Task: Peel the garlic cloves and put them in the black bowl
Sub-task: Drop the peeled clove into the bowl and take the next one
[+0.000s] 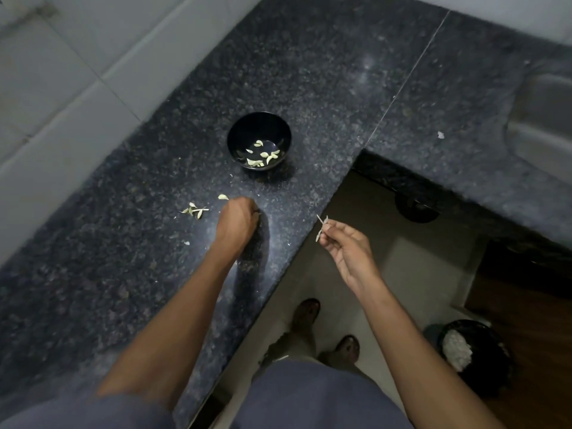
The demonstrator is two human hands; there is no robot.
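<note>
A black bowl [259, 125] stands on the dark granite counter [123, 258] and holds several pale peeled garlic cloves [263, 154]. A few cloves and scraps [195, 210] lie on the counter left of my left hand, and one more clove [223, 197] lies just above it. My left hand [236, 222] rests on the counter with its fingers curled under; what it holds is hidden. My right hand [343, 246] hovers past the counter's edge and pinches a thin strip of garlic peel [322, 227] between thumb and fingers.
A steel sink [544, 119] is set into the counter at the far right. A white scrap [440, 135] lies near it. Below, on the floor, a black bin [476, 354] with white waste stands right of my feet. A tiled wall runs along the left.
</note>
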